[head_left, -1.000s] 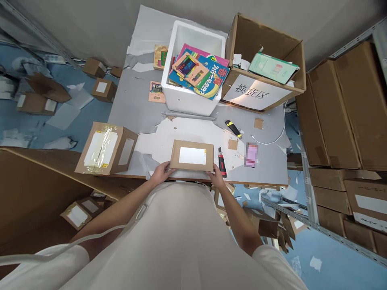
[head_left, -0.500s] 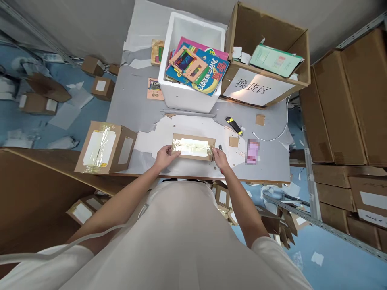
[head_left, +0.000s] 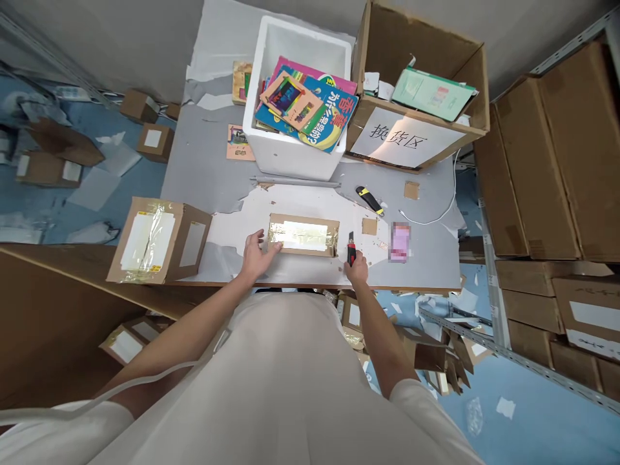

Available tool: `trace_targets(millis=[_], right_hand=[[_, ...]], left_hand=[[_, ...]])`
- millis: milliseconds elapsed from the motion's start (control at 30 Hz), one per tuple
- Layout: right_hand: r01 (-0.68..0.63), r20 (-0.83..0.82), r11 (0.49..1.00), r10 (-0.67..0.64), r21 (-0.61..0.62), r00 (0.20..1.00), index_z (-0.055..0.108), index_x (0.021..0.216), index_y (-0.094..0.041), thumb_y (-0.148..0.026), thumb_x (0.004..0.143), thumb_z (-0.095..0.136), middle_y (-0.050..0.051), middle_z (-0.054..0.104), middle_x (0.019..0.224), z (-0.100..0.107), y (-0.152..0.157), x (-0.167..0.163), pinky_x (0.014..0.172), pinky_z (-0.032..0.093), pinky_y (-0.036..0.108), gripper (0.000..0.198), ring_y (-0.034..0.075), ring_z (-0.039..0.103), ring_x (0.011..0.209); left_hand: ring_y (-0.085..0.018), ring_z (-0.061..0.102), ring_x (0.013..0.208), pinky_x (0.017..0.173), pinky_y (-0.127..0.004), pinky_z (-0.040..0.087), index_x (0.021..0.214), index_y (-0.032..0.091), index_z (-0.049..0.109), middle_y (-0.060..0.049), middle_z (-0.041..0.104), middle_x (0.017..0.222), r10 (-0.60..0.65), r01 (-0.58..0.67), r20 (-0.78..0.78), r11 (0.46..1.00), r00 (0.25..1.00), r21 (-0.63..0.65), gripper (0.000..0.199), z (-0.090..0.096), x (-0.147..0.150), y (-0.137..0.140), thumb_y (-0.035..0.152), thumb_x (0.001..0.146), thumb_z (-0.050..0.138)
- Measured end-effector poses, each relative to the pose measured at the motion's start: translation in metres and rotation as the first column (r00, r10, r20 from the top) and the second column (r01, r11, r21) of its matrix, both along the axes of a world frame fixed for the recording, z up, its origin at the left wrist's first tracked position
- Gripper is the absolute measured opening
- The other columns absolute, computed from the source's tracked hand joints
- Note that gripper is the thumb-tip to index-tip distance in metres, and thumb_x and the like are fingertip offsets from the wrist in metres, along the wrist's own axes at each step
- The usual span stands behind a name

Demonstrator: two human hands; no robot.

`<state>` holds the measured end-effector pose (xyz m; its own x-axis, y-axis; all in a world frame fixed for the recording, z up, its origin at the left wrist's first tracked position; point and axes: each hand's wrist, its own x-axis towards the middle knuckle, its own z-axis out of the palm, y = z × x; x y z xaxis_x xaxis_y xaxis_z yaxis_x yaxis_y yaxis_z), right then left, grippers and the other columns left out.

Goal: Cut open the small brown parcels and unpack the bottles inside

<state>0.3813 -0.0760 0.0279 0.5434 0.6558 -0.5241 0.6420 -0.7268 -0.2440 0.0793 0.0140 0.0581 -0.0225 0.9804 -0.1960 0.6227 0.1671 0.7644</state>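
A small taped cardboard box (head_left: 304, 234) with a white label lies on the table in front of me. At its left end is my left hand (head_left: 258, 257), fingers spread, the thumb at the box's lower left corner; whether it presses on the box I cannot tell. My right hand (head_left: 358, 267) is closed around a red and black utility knife (head_left: 351, 248), just right of the box. The knife's tip points away from me, apart from the cardboard.
A larger taped carton (head_left: 159, 240) stands at the table's left. Behind are a white foam box (head_left: 293, 158) of books and an open carton (head_left: 411, 139). A yellow and black cutter (head_left: 369, 200), a white cable (head_left: 431, 223) and a blurred pink item (head_left: 400, 242) lie right.
My right hand has let go of the small box's right end and now holds the utility knife. My left hand has opened from its grip on the box's left end.
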Motion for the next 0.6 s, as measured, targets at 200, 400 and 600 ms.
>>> trace_targets(millis=[200, 400, 600], right_hand=[[-0.151, 0.004, 0.896, 0.164, 0.419, 0.986, 0.013, 0.149, -0.011, -0.016, 0.089, 0.022, 0.018, 0.039, 0.145, 0.059, 0.016, 0.003, 0.104, 0.037, 0.041, 0.061, 0.023, 0.041, 0.130], [-0.851, -0.015, 0.466, 0.879, 0.241, 0.477, 0.012, 0.152, -0.030, -0.024, 0.096, 0.031, 0.010, 0.053, 0.128, 0.117, 0.080, -0.051, 0.085, 0.047, 0.035, 0.060, 0.024, 0.056, 0.108], [-0.985, 0.002, 0.172, 0.985, -0.016, 0.172, 0.009, 0.151, -0.039, -0.010, 0.093, 0.030, 0.009, 0.054, 0.119, 0.118, 0.114, -0.076, 0.079, 0.045, 0.031, 0.068, 0.023, 0.060, 0.099]], left_hand=[[-0.029, 0.044, 0.130, 0.107, -0.048, 0.036, 0.122, 0.019, 0.056, -0.015, 0.056, 0.129, -0.431, 0.510, -0.275, 0.762, 0.859, 0.399, 0.039, -0.002, 0.003, -0.017, 0.037, 0.087, 0.055], [-0.025, 0.046, 0.132, 0.107, -0.047, 0.036, 0.129, 0.018, 0.054, -0.012, 0.058, 0.133, -0.524, 0.651, -0.391, 0.661, 0.756, 0.374, 0.038, -0.018, 0.003, -0.022, 0.021, 0.095, 0.037], [-0.024, 0.046, 0.132, 0.106, -0.046, 0.037, 0.129, 0.018, 0.054, -0.013, 0.059, 0.131, -0.513, 0.642, -0.388, 0.651, 0.766, 0.405, 0.038, -0.021, 0.003, -0.022, 0.020, 0.096, 0.035]])
